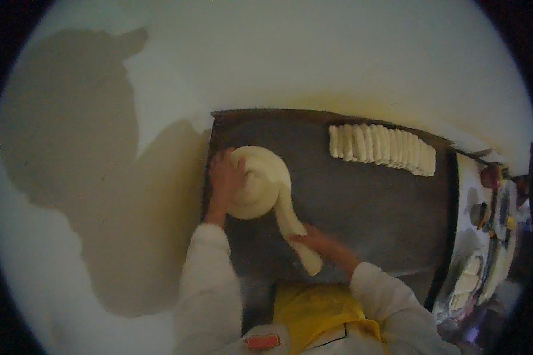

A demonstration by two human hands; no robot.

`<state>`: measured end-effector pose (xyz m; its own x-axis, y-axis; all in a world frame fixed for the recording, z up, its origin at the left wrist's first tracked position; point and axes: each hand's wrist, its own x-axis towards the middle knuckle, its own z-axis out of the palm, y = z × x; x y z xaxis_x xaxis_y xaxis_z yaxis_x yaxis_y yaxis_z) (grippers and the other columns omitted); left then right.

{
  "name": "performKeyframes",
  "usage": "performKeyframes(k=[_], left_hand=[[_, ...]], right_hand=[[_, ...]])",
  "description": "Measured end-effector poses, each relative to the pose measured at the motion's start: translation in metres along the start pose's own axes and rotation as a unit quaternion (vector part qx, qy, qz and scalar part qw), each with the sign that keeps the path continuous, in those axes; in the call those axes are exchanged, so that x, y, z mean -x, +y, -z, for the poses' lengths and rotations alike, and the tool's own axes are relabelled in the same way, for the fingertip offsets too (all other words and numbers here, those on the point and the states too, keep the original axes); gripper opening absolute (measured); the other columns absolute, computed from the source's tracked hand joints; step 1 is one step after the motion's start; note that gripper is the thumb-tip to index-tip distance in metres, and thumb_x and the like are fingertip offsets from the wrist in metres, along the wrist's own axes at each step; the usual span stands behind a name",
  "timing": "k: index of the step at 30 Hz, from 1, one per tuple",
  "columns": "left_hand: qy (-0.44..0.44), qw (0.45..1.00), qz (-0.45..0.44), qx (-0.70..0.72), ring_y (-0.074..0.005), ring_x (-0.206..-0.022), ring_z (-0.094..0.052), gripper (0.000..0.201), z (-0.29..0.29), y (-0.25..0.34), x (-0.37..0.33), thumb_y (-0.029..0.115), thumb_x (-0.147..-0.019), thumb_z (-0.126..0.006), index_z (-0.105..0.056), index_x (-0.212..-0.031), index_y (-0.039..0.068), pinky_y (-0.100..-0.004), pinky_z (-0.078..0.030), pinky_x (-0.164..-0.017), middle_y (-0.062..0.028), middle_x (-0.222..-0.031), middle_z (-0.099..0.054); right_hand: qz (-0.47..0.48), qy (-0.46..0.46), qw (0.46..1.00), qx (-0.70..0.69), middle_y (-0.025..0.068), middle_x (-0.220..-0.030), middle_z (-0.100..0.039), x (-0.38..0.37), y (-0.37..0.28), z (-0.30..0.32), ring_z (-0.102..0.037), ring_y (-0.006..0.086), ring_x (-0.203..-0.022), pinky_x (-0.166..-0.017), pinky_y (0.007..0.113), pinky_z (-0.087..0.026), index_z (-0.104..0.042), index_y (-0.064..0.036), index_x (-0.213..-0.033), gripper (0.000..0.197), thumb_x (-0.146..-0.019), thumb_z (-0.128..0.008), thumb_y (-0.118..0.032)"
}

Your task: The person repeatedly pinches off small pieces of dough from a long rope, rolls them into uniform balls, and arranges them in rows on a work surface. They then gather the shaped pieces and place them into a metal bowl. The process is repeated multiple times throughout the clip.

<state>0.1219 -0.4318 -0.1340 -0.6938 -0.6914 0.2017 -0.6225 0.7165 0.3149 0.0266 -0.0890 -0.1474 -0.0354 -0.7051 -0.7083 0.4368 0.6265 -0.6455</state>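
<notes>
A thick pale dough rope (260,155) lies wound in a flat coil on the left part of a dark worktop (361,207). Its loose tail runs from the coil's right side down toward me and ends in a blunt tip. My left hand (225,177) rests on the coil's left side with its fingers spread over the dough. My right hand (315,241) grips the tail from the right, a little above its tip. Some right-hand fingers are hidden by the dough. Both forearms wear white sleeves.
At the back right of the worktop stands a row of several short dough strips (385,147), packed side by side. A pale wall (314,53) borders the far and left edges. Past the right edge, a lighter counter (465,222) holds blurred items. My yellow apron (314,307) meets the near edge.
</notes>
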Motion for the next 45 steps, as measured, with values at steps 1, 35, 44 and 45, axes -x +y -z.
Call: performKeyframes(k=[1,35,44,45], left_hand=[[-0.085,0.996,0.009,-0.002,-0.0455,-0.133,-0.057,0.059,-0.024,-0.014,-0.034,0.051,-0.100,-0.067,-0.064,-0.141,0.008,-0.0617,-0.046,-0.111,-0.0203,-0.145,-0.062],[-0.005,0.829,0.249,0.501,-0.0205,-0.111,-0.064,0.043,0.032,0.058,0.155,0.011,-0.091,-0.085,-0.061,-0.126,0.003,-0.0382,-0.054,-0.098,-0.0077,-0.117,-0.068],[-0.067,0.973,0.118,0.186,-0.0330,-0.150,-0.048,0.068,0.039,0.094,0.211,0.025,-0.098,-0.071,-0.047,-0.158,0.005,-0.0497,-0.041,-0.124,-0.0170,-0.156,-0.054],[-0.125,0.979,-0.039,0.155,-0.0348,-0.151,-0.048,0.064,0.015,0.130,0.211,0.029,-0.100,-0.069,-0.051,-0.156,0.005,-0.0542,-0.037,-0.125,-0.0194,-0.157,-0.054]], right_hand=[[0.028,0.010,0.997,0.064,0.0146,-0.134,-0.070,-0.002,-0.003,-0.008,-0.069,0.0286,-0.115,-0.102,0.043,-0.054,-0.052,-0.0040,-0.154,0.077,-0.096,-0.081,-0.045],[0.231,0.303,0.731,0.566,0.0078,-0.119,-0.070,0.074,0.018,0.152,-0.066,0.0386,-0.118,-0.100,0.054,-0.054,-0.072,-0.0207,-0.136,0.068,-0.074,-0.094,-0.037],[0.191,0.382,0.727,0.537,0.0136,-0.162,-0.051,0.089,0.065,0.057,-0.044,0.0379,-0.152,-0.127,0.057,-0.031,-0.044,-0.0142,-0.163,0.087,-0.089,-0.084,-0.036],[0.202,0.375,0.718,0.551,0.0138,-0.165,-0.047,0.090,0.059,0.057,-0.041,0.0379,-0.154,-0.128,0.058,-0.030,-0.041,-0.0121,-0.165,0.088,-0.091,-0.083,-0.034]])
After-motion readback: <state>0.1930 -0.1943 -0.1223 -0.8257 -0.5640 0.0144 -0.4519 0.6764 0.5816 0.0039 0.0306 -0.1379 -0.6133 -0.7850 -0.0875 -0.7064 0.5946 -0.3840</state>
